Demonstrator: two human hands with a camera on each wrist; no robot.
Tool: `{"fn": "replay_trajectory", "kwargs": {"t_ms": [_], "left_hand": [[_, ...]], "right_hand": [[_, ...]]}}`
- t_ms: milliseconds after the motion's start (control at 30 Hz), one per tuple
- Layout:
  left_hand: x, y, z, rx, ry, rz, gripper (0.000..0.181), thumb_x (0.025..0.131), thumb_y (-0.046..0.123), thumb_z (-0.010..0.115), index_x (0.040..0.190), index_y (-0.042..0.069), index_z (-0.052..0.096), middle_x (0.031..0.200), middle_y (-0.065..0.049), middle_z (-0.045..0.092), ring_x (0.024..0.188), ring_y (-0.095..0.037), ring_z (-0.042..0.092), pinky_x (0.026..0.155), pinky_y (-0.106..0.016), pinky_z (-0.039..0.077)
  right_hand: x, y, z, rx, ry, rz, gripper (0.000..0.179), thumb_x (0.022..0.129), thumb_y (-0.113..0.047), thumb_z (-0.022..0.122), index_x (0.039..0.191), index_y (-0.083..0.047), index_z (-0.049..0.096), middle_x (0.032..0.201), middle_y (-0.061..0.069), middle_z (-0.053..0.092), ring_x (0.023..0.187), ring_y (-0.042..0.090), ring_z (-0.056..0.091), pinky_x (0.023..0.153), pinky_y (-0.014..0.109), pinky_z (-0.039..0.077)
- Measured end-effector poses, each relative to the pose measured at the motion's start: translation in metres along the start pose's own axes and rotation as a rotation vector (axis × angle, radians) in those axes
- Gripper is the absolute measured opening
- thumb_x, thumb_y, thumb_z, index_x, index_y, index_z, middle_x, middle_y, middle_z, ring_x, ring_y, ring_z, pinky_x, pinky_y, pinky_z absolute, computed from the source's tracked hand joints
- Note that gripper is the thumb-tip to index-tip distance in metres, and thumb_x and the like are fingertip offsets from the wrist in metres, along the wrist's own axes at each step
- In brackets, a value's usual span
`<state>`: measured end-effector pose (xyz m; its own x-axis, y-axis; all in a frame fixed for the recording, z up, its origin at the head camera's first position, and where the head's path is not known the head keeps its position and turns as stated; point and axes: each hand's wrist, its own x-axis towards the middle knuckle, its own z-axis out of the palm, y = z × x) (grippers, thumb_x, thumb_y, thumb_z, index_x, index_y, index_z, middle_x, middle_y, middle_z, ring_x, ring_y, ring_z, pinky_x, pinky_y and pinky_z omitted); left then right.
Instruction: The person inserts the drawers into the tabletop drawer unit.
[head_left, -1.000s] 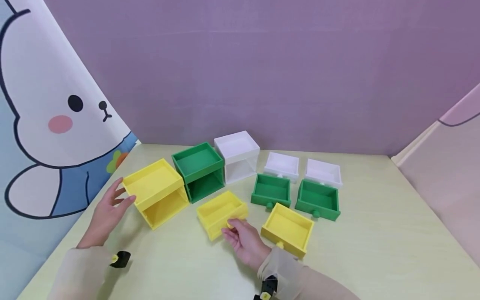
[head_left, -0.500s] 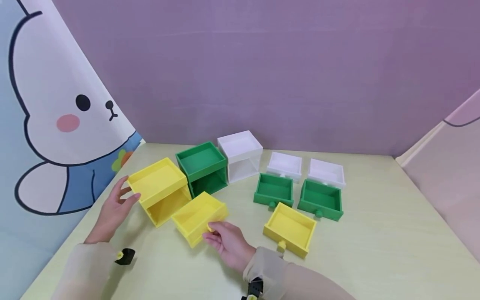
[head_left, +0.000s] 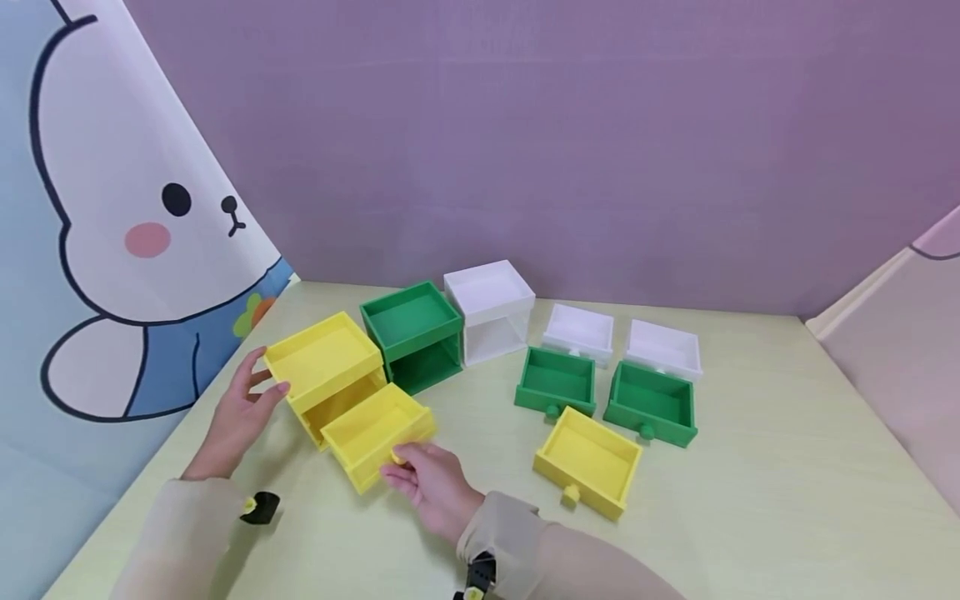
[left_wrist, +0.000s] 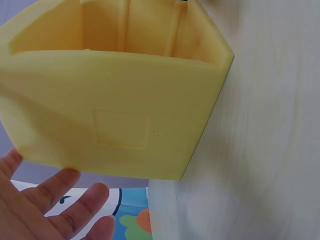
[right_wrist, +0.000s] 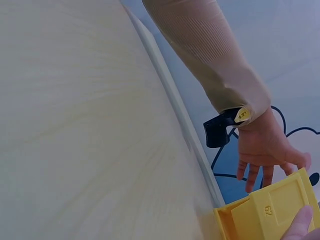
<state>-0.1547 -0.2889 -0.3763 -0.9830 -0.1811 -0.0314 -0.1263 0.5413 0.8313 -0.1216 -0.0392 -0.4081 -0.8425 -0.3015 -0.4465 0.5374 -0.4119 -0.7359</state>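
A yellow cabinet [head_left: 322, 354] with a tray-like top and a hollow front stands at the left. My left hand [head_left: 238, 412] holds its left side, thumb at the front edge and index finger at the back corner. In the left wrist view, spread fingers [left_wrist: 62, 185] meet the cabinet's edge. My right hand [head_left: 431, 492] pinches the knob of a yellow drawer [head_left: 375, 425]. That drawer tilts in front of the cabinet, its back end right at the opening. From the right wrist, its underside and part of a thumb [right_wrist: 301, 220] show.
A green cabinet [head_left: 412, 321] and a white cabinet [head_left: 491, 292] stand behind, both hollow in front. Farther right lie another yellow drawer [head_left: 592, 458], two green drawers [head_left: 557, 379] and two white drawers [head_left: 577, 329], all on the pale table [head_left: 787, 467]. A purple backdrop [head_left: 600, 150] rises behind.
My right hand has brought the yellow drawer leftward, from in front of the green cabinet to the yellow cabinet's opening. My left hand keeps its hold. The head view has shifted slightly.
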Motion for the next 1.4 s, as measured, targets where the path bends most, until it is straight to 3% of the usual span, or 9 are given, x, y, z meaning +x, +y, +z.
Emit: {"fn": "replay_trajectory", "kwargs": {"t_ms": [300,500,1033,1400], "left_hand": [[-0.004,-0.002,0.0,0.029,-0.038,-0.039,0.075,0.102,0.043,0.039,0.154,0.019,-0.009,0.148,-0.035,0.02,0.115,-0.049,0.042,0.096,-0.061,0.037],[-0.008,-0.005,0.0,0.044,-0.025,-0.017,0.075,0.102,0.041,0.038,0.153,0.019,-0.012,0.147,-0.036,0.021,0.113,-0.048,0.042,0.095,-0.061,0.037],[-0.002,-0.003,-0.001,0.031,-0.022,0.004,0.074,0.102,0.041,0.038,0.153,0.019,-0.012,0.147,-0.036,0.021,0.11,-0.048,0.043,0.094,-0.059,0.037],[-0.004,-0.004,-0.001,0.035,-0.022,0.007,0.074,0.102,0.041,0.038,0.153,0.019,-0.012,0.147,-0.035,0.021,0.109,-0.046,0.043,0.092,-0.057,0.038]], "right_hand": [[0.005,0.009,0.008,0.024,0.03,-0.01,0.009,0.09,-0.003,0.06,0.096,0.001,0.054,0.08,0.006,0.054,0.07,0.011,0.061,0.075,0.024,0.053],[0.008,0.014,0.015,0.023,0.034,-0.008,0.007,0.09,-0.003,0.06,0.094,0.001,0.056,0.079,0.007,0.056,0.07,0.012,0.062,0.076,0.025,0.053],[0.009,0.014,0.016,0.042,0.023,-0.022,0.005,0.089,-0.003,0.06,0.092,-0.001,0.056,0.077,0.006,0.056,0.068,0.011,0.061,0.074,0.024,0.053],[0.01,0.014,0.019,0.049,0.053,-0.009,0.016,0.09,-0.003,0.06,0.103,0.004,0.056,0.084,0.009,0.057,0.074,0.014,0.062,0.078,0.027,0.053]]}}
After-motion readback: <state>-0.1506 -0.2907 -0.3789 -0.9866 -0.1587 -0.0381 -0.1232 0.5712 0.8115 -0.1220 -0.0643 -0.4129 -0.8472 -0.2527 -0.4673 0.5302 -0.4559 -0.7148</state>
